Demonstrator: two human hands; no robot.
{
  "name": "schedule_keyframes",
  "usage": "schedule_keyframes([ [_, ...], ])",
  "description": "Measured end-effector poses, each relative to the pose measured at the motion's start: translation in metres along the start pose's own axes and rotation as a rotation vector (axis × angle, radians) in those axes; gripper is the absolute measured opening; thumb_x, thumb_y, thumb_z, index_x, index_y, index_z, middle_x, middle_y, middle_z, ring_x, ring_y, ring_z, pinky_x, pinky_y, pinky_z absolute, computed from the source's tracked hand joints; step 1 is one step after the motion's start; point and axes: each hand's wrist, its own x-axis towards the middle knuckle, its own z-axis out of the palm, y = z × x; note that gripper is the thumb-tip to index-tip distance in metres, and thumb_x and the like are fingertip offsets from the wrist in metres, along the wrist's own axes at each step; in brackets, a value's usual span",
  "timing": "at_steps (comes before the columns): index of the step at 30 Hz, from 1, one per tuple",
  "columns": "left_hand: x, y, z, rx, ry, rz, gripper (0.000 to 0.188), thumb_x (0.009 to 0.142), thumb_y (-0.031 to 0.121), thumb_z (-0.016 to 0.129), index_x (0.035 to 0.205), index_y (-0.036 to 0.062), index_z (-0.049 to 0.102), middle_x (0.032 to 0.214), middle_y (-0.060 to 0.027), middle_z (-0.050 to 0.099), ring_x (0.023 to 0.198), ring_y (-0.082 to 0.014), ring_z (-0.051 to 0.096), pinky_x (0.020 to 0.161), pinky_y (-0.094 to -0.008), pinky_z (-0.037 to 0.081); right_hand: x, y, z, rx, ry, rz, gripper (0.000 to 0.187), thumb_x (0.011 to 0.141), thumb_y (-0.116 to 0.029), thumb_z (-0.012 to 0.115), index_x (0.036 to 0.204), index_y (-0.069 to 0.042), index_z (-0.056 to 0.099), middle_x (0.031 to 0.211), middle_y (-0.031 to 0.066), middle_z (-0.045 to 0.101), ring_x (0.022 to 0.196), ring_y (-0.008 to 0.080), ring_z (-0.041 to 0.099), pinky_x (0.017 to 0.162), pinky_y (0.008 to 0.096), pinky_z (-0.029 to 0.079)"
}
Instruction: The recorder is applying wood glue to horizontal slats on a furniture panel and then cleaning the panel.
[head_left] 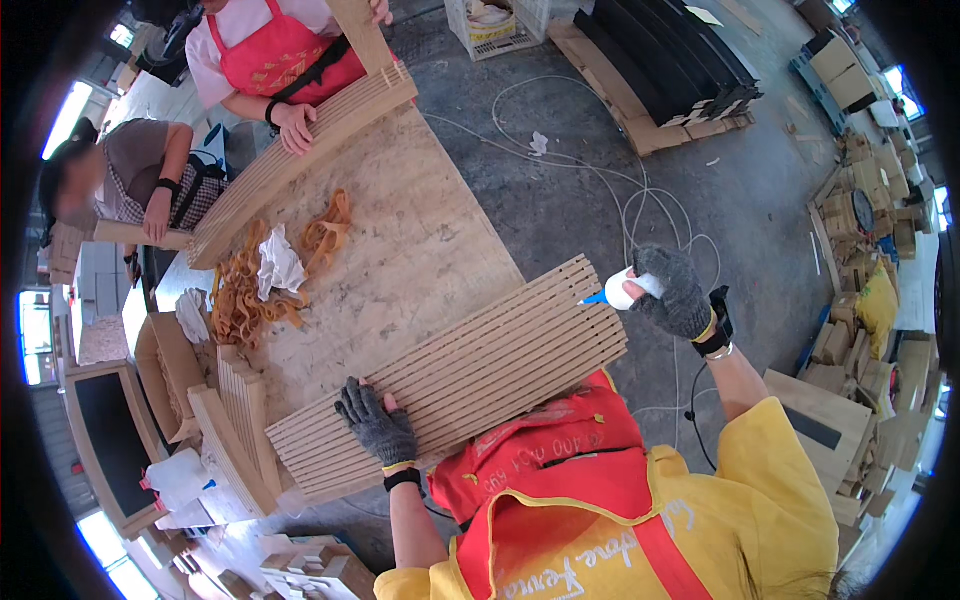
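Note:
A row of narrow light-wood slats [480,365] lies side by side across the near edge of the table, slanting up to the right, with small dark slots at the right end. My left hand [378,422], in a grey glove, rests on the slats towards their left end, fingers laid flat and thumb apart. Gloved the same way, my right hand [676,293] is wrapped round a white squeeze bottle [640,287]. The bottle is tipped sideways, its blue nozzle [595,298] at the slats' right end; whether it touches the wood I cannot tell.
On the worktable [430,205] lie tangled orange-brown bands [245,290] and a crumpled white cloth or paper [280,263]. Two people handle another slat bundle [300,150] at the far side. Wooden pieces [235,430] stand left. Hoses [640,200] and stacked black panels [670,60] lie beyond.

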Motion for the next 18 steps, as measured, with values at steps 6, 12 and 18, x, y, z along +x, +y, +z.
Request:
schedule_keyframes([
  [6, -0.001, 0.000, -0.001, -0.003, -0.001, -0.020, 0.053, 0.096, 0.027, 0.057, 0.142, 0.0017, 0.048, 0.147, -0.0226, 0.048, 0.141, -0.0422, 0.039, 0.121, -0.0588, 0.022, 0.003, 0.003, -0.009, -0.088, -0.054, 0.046, 0.033, 0.080, -0.017, 0.081, 0.105, -0.002, 0.066, 0.094, 0.0162, 0.068, 0.087, 0.0342, 0.067, 0.079, 0.0416, 0.053],
  [12, -0.001, 0.001, -0.001, 0.008, -0.012, -0.024, 0.053, 0.096, 0.027, 0.058, 0.142, 0.0026, 0.048, 0.147, -0.0221, 0.048, 0.141, -0.0420, 0.040, 0.120, -0.0587, 0.022, -0.005, 0.008, -0.016, -0.058, 0.041, 0.154, 0.033, 0.080, -0.017, 0.081, 0.106, -0.003, 0.066, 0.094, 0.0157, 0.069, 0.089, 0.0323, 0.067, 0.079, 0.0406, 0.053],
  [18, -0.002, 0.001, -0.001, 0.012, 0.006, -0.005, 0.052, 0.098, 0.024, 0.056, 0.145, 0.0037, 0.047, 0.148, -0.0218, 0.049, 0.139, -0.0426, 0.041, 0.120, -0.0562, 0.024, 0.005, -0.002, -0.024, -0.085, -0.006, 0.115, 0.027, 0.083, -0.018, 0.078, 0.102, -0.004, 0.066, 0.092, 0.0142, 0.068, 0.084, 0.0324, 0.066, 0.074, 0.0406, 0.051],
])
